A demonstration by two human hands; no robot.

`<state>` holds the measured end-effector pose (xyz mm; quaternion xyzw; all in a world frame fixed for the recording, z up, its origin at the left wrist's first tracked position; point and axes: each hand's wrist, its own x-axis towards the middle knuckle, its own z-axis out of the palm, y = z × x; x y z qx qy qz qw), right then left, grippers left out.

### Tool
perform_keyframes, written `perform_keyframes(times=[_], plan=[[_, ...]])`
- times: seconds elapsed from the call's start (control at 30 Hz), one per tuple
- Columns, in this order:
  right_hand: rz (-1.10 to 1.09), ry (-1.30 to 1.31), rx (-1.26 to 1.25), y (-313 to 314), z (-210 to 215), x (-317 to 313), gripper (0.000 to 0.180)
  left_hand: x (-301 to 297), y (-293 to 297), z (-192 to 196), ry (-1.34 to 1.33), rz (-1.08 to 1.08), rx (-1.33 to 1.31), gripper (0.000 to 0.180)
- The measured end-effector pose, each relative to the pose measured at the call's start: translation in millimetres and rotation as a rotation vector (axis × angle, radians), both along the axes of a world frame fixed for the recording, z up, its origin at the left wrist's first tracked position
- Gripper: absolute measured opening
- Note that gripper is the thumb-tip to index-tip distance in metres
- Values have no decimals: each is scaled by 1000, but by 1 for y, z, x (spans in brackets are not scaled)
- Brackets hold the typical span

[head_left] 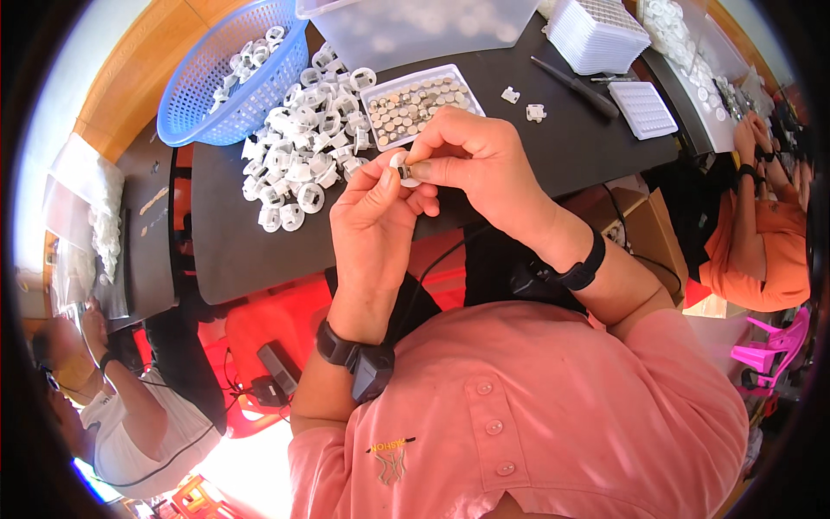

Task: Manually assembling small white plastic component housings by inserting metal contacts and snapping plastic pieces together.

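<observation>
A small round white plastic part (pixel 399 161) with a dark piece in it is pinched between both my hands, over the table's front area. My left hand (pixel 378 216) grips it from below with thumb and fingertips. From the right, my right hand (pixel 480 160) closes thumb and index finger on its dark side; the fingertips hide much of it. Just beyond my hands lies a white tray (pixel 371 121) of round silvery discs (pixel 415 105) that look like button cells. To its left is a heap of similar white plastic parts (pixel 298 143).
A blue basket (pixel 177 117) with more white parts and a translucent bin (pixel 406 39) stand behind. Two loose white pieces (pixel 536 113), a black-handled tool (pixel 592 97), a compartment tray (pixel 641 110) and stacked trays (pixel 596 39) lie right. People sit at both sides.
</observation>
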<state>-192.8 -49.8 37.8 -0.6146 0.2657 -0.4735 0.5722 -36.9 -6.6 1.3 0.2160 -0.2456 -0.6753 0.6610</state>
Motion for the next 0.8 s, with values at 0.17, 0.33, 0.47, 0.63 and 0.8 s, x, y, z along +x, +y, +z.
perform_keyframes(times=[0.17,0.33,0.47,0.63,0.8], plan=[[-60,-21,-41,10,-3,3,6,1,-1,-2,-13,-20,-27,24],[-235,64,-389,13,-11,3,5,-2,0,-2,-39,-18,-42,24],[-65,-43,80,12,2,-3,4,-4,2,-5,-75,29,-72,24],[-72,-50,81,14,-9,1,5,-5,-1,-6,-97,58,-98,25],[-212,95,-289,19,-11,2,6,-5,1,-3,-119,46,-124,26]])
